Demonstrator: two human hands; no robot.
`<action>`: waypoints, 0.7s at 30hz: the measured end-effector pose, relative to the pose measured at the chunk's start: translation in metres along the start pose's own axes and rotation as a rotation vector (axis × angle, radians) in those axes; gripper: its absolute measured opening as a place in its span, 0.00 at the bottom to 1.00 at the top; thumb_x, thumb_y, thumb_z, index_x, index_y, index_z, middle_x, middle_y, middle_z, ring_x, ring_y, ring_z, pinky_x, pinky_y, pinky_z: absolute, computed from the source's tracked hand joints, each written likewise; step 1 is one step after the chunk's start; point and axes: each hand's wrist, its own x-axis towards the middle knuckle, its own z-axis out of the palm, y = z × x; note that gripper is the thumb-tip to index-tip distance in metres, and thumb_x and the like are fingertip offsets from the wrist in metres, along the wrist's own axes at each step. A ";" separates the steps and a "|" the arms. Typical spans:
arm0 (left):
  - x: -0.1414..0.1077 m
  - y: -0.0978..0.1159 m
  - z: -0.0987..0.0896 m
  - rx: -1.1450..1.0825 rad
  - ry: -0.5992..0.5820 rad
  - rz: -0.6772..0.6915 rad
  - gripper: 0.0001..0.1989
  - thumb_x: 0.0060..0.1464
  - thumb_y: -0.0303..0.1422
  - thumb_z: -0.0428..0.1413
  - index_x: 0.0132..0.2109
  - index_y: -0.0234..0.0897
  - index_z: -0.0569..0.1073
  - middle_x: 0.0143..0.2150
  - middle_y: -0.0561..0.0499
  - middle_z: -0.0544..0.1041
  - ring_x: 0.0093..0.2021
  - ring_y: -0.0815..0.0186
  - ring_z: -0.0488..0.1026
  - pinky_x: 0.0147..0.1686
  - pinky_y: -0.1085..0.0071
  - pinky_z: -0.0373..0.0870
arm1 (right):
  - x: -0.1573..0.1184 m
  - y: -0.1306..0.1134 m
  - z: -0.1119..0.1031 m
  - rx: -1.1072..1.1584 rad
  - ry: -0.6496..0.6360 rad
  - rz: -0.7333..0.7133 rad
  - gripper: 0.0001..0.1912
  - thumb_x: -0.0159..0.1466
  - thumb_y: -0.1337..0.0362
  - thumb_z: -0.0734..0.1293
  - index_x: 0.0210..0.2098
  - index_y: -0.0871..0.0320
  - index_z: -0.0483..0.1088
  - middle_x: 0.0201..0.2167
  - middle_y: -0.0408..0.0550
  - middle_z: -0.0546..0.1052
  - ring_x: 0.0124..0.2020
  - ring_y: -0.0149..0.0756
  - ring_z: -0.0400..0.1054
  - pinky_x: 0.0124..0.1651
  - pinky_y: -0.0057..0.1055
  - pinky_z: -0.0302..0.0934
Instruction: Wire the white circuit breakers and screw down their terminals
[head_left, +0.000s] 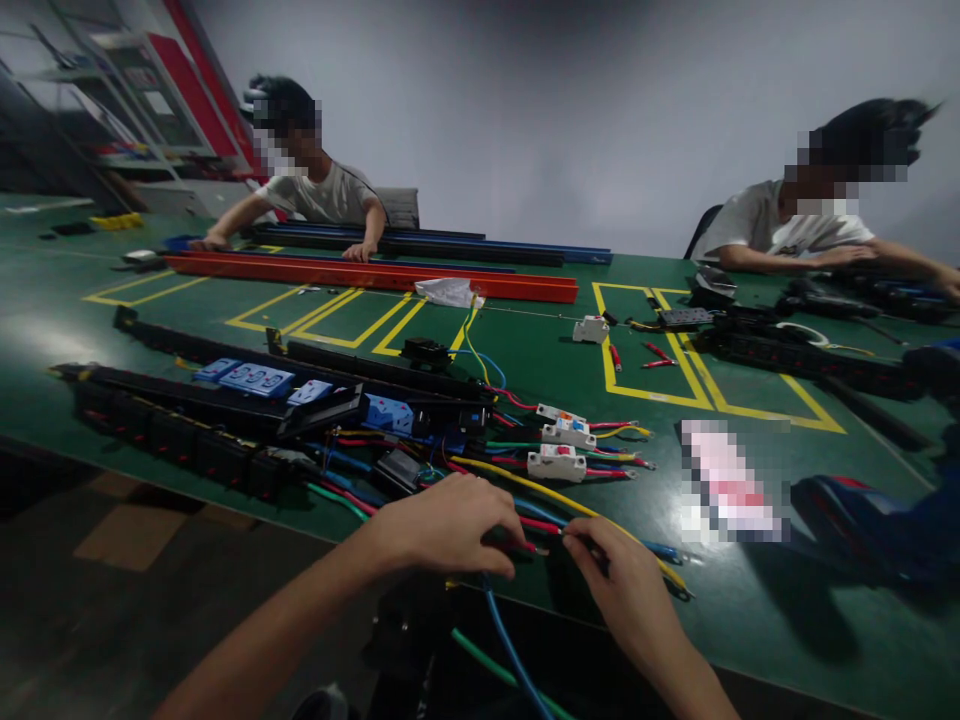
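My right hand pinches the bare end of a red wire between thumb and fingertips. Curled over the red wires at the table's front edge is my left hand; a second red wire end pokes out between its thumb and fingers. A yellow wire with a metal lug and a blue wire run just behind and beside my hands. Behind them lie white circuit breakers with short red wire tails. These wires lead from black power strips with blue sockets.
A blue power tool lies at right near a blurred-out pink and white item. Orange channels stretch across the far side. Two co-workers sit opposite. A loose breaker and red wire pieces lie within yellow tape outlines.
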 end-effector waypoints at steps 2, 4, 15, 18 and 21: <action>0.013 0.000 0.006 0.187 -0.054 -0.033 0.10 0.51 0.38 0.64 0.41 0.41 0.80 0.37 0.48 0.81 0.37 0.56 0.78 0.37 0.66 0.70 | 0.000 -0.001 0.000 0.000 -0.008 0.002 0.13 0.70 0.57 0.59 0.40 0.54 0.73 0.36 0.46 0.77 0.35 0.36 0.71 0.39 0.31 0.63; 0.021 0.001 0.010 0.325 -0.072 -0.035 0.07 0.53 0.36 0.62 0.37 0.38 0.80 0.33 0.45 0.80 0.34 0.54 0.78 0.33 0.65 0.69 | 0.001 -0.002 -0.001 0.001 -0.011 0.007 0.13 0.70 0.57 0.59 0.40 0.54 0.73 0.35 0.46 0.77 0.34 0.36 0.71 0.38 0.31 0.62; 0.027 -0.001 0.019 0.323 0.042 0.168 0.11 0.62 0.40 0.54 0.47 0.46 0.77 0.43 0.52 0.76 0.35 0.63 0.76 0.28 0.68 0.65 | 0.003 0.002 -0.001 0.046 -0.042 0.020 0.12 0.68 0.64 0.59 0.40 0.56 0.73 0.36 0.47 0.77 0.36 0.36 0.71 0.39 0.31 0.62; 0.026 -0.005 0.029 0.355 0.105 0.141 0.12 0.63 0.42 0.52 0.47 0.47 0.77 0.52 0.51 0.73 0.34 0.64 0.75 0.29 0.68 0.66 | 0.004 0.002 -0.001 0.038 -0.046 0.018 0.12 0.67 0.66 0.58 0.42 0.57 0.73 0.37 0.47 0.78 0.37 0.37 0.72 0.41 0.32 0.63; 0.026 -0.010 0.035 0.352 0.141 0.182 0.11 0.62 0.40 0.52 0.47 0.46 0.77 0.54 0.53 0.73 0.34 0.66 0.75 0.29 0.69 0.66 | 0.004 -0.001 -0.003 0.013 -0.052 0.025 0.13 0.68 0.66 0.58 0.44 0.57 0.73 0.39 0.47 0.78 0.39 0.37 0.72 0.42 0.31 0.63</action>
